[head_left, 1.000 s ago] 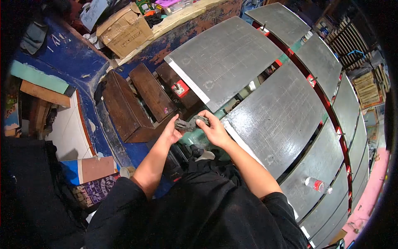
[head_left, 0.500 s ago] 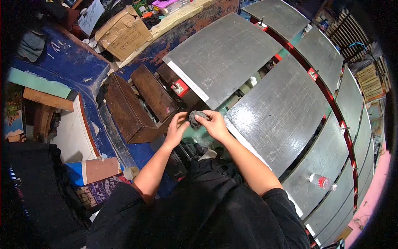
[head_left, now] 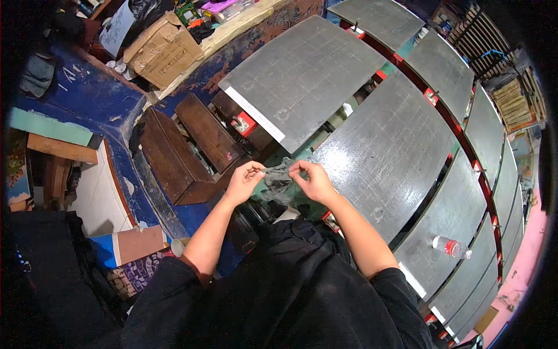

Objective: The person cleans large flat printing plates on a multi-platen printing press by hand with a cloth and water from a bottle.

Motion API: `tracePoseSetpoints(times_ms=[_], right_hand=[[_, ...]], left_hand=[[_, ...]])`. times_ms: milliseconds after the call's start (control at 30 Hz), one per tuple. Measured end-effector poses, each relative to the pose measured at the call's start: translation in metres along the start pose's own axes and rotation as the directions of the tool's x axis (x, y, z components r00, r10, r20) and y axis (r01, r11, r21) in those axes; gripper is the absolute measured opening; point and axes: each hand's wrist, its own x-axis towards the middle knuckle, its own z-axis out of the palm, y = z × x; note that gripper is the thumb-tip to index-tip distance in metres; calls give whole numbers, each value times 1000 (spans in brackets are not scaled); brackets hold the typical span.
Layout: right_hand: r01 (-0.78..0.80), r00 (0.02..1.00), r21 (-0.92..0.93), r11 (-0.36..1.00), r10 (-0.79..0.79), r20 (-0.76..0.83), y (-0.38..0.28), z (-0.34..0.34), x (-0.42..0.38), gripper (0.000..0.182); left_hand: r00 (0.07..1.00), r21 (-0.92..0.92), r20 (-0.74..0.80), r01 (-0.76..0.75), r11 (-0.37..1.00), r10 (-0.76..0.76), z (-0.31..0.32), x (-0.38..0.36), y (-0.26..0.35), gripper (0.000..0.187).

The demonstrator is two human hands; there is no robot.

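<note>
A thin, grey, see-through cloth (head_left: 279, 185) hangs stretched between my two hands, low in front of my body. My left hand (head_left: 245, 181) pinches one side of its upper edge between thumb and fingers. On the other side, my right hand (head_left: 313, 180) grips the same edge in a like pinch, close to the near corner of a large grey panel (head_left: 383, 151). Folds of the cloth droop below the fingers, with dark things showing through behind it.
Several grey panels lie in rows on the right, along a dark red rail (head_left: 447, 119) with red brackets. A plastic bottle (head_left: 447, 246) lies on one panel. Brown wooden steps (head_left: 168, 157) stand at left, a cardboard box (head_left: 163, 51) on the ledge behind, and a cup (head_left: 179, 247) below.
The cloth was a crumpled dark lump in my right hand with my left hand open beside it. Now both hands hold it, spread out, and have moved apart.
</note>
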Motion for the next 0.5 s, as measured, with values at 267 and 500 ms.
tracePoseSetpoints(times_ms=[267,500], right_hand=[[-92,984,775,625,-64,169,40,47,5,36],[-109,989,265,958,131,-68,11,20,8,40]], left_hand=[[936,503,-12,-300,811,353,33,0,40,12],[947,680,60,-271,682,316,-4,-4,41,29]])
